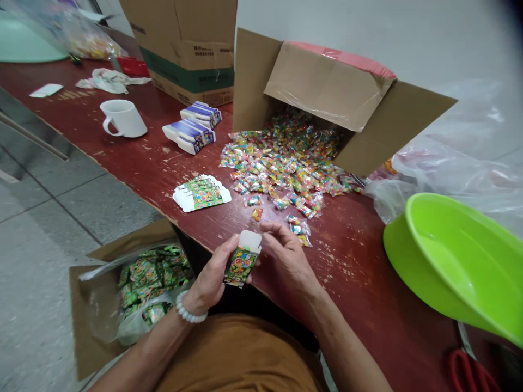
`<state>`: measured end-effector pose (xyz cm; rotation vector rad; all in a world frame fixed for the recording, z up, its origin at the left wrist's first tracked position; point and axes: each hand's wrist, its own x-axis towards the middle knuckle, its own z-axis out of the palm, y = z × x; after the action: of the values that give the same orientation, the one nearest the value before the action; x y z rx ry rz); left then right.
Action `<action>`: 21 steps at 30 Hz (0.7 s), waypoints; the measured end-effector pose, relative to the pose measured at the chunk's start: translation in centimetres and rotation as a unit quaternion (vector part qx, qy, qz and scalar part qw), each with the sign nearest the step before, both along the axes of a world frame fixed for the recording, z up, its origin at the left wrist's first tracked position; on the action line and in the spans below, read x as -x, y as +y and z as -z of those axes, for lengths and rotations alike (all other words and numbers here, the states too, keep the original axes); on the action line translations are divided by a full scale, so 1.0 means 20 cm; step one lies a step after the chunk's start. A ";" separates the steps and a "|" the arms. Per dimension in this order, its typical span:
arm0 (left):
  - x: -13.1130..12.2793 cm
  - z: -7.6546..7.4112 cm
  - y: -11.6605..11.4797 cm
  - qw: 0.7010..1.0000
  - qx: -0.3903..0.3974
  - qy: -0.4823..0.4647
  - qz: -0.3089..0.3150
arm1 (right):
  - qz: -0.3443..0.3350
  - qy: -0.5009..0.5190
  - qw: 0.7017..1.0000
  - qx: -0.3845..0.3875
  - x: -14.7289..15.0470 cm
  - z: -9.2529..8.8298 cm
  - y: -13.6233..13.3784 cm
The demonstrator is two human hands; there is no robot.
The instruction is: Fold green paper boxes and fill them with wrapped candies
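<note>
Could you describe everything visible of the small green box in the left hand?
The small green box looks like thin printed card, with colourful pictures on its front. A pale, plain flap stands raised at the top. It is tilted, held in the left grip by the table's near edge, thumb at its left side. I cannot tell whether the right grip touches it.

The red table is scuffed — floor tiled grey.

There are two hands, one mug, three big cartons.
</note>
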<state>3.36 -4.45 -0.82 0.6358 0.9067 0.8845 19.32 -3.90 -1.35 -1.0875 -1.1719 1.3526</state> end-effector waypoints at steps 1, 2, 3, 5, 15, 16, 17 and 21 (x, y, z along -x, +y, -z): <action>0.00 0.00 0.00 1.000 0.002 0.003 -0.002 | -0.031 0.038 0.998 0.040 0.01 0.01 0.00; 0.00 0.01 0.00 1.000 -0.004 0.009 -0.003 | -0.057 0.066 0.993 0.073 0.01 0.02 0.00; 0.00 0.02 0.00 1.000 -0.017 0.015 0.000 | -0.074 0.079 0.990 0.094 0.02 0.02 0.00; 0.00 0.02 -0.01 0.999 -0.044 0.021 0.004 | -0.071 0.059 0.993 0.076 0.03 0.02 0.00; 0.01 -0.02 0.01 0.993 0.081 -0.084 -0.003 | -0.045 -0.166 0.969 -0.176 0.02 -0.02 0.00; 0.01 -0.02 0.01 0.993 0.085 -0.081 -0.007 | -0.043 -0.149 0.978 -0.141 0.03 -0.02 0.00; 0.01 -0.02 0.01 0.993 0.088 -0.076 -0.008 | -0.039 -0.123 0.987 -0.099 0.04 -0.02 0.00; -0.01 -0.01 0.01 0.996 0.067 -0.049 -0.028 | -0.024 -0.010 0.999 0.030 0.07 -0.01 0.02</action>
<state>3.60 -4.30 -0.69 0.4483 0.8907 0.8892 17.84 -3.56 -1.13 -1.1243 -1.1840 1.4253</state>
